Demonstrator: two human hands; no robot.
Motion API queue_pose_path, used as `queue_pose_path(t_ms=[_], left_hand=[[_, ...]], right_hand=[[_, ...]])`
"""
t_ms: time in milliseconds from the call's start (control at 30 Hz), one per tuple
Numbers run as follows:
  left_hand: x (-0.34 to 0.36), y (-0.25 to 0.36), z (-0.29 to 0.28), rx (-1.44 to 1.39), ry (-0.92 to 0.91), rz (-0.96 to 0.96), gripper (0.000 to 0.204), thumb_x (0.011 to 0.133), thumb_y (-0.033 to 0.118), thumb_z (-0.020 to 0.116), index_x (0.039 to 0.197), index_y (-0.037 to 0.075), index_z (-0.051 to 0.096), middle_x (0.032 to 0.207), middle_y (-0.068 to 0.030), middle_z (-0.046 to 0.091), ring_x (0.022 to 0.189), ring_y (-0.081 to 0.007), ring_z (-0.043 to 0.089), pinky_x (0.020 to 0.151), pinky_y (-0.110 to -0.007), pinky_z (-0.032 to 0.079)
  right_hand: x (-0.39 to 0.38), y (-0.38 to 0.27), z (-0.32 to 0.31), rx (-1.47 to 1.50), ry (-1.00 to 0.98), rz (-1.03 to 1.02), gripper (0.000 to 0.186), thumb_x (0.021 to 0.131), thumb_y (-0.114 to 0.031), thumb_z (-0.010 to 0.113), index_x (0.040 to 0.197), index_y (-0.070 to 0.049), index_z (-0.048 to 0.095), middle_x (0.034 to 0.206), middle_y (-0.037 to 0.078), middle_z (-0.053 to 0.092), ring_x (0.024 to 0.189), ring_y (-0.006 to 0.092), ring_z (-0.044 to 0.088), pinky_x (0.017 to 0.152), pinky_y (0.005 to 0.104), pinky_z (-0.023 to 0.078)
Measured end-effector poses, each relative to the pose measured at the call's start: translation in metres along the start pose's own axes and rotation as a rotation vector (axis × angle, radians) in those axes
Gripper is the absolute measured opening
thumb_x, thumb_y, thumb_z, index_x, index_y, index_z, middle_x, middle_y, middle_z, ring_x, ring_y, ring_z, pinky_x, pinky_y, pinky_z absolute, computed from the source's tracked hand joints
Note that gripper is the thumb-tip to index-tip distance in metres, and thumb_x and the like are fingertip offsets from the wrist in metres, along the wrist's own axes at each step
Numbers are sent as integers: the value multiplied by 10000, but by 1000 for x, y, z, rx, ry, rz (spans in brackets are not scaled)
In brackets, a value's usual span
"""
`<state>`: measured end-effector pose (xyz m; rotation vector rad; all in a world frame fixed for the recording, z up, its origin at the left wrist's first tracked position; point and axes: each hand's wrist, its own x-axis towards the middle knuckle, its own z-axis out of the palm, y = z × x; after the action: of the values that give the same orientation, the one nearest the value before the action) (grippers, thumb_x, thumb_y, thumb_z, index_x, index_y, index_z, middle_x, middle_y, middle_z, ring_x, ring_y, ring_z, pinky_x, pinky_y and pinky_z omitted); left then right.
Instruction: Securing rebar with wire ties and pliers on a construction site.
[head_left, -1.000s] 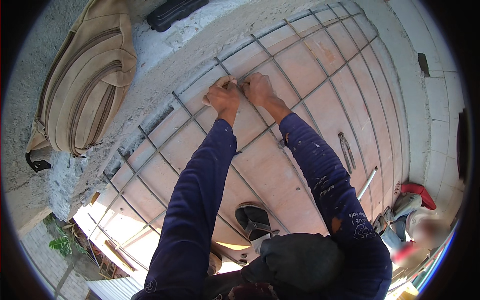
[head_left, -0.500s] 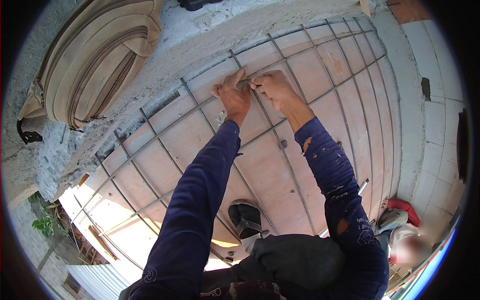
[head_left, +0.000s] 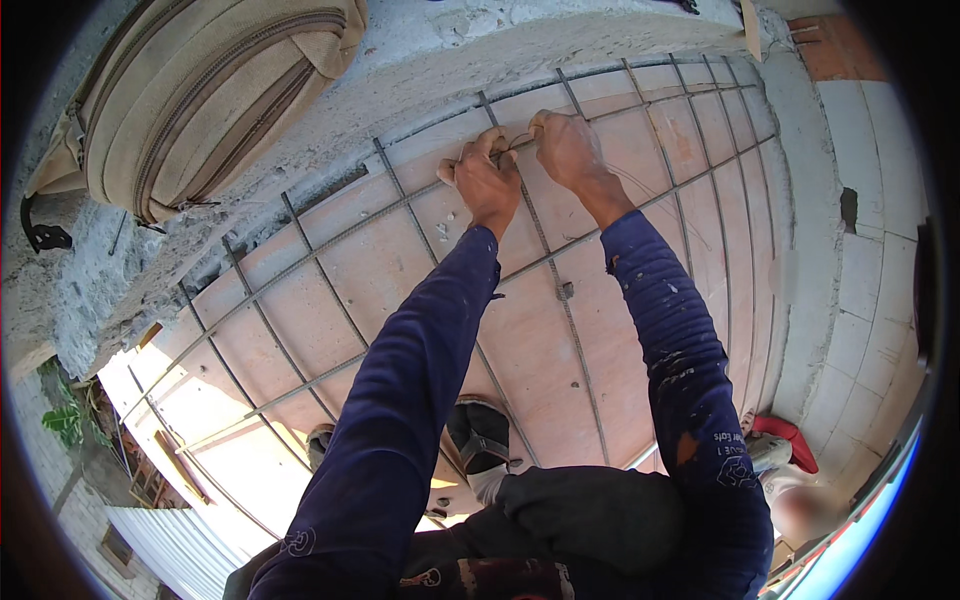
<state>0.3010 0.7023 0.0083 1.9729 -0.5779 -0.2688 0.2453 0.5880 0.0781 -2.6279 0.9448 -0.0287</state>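
A grid of steel rebar (head_left: 577,340) lies over pinkish boards (head_left: 530,325), and both my hands are at one of its crossings near the far edge. My left hand (head_left: 485,182) is closed with its fingertips at the crossing, pinching a thin tie wire (head_left: 518,141). Just to the right, my right hand (head_left: 572,157) is closed on the same wire, a short stretch of which shows between the hands. Fine loose wire strands trail from beside the right hand over the boards. Exactly how the wire passes around the bars is hidden by my fingers.
Beyond the grid runs a rough concrete ledge (head_left: 440,62), with a tan zippered bag (head_left: 190,110) at the left. My shoe (head_left: 478,437) stands among the bars. At lower right is another person with a red sleeve (head_left: 788,440), beside a block wall (head_left: 850,345).
My right hand has moved up and away to the right from my left hand, and wire now shows between them. The view has shifted slightly.
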Motion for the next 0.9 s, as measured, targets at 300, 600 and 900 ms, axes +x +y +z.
queue_pose_path(t_ms=[300,600,900], left_hand=[[-5,2,4,-22,-51,39,208,784,86,702,975,145,759,963,-17,766,910,-180,687,943,-396,247],[15,-14,8,-142,-130,64,232,808,-31,677,1000,77,748,922,-39,768,857,-157,711,853,-293,501],[21,-45,11,-273,-146,5,275,810,-49,712,1049,85,735,928,-39,757,862,-139,705,845,-275,502]], right_hand=[[-36,-19,-16,571,-232,496,264,875,-226,617,902,20,711,758,160,659,676,264,639,639,407,512],[-159,85,-216,669,618,348,249,1012,-228,558,1221,-123,645,1000,78,713,781,265,648,761,360,525],[-461,226,-24,-54,-94,945,664,803,-224,789,1372,-49,495,1305,244,594,1238,404,566,1020,446,477]])
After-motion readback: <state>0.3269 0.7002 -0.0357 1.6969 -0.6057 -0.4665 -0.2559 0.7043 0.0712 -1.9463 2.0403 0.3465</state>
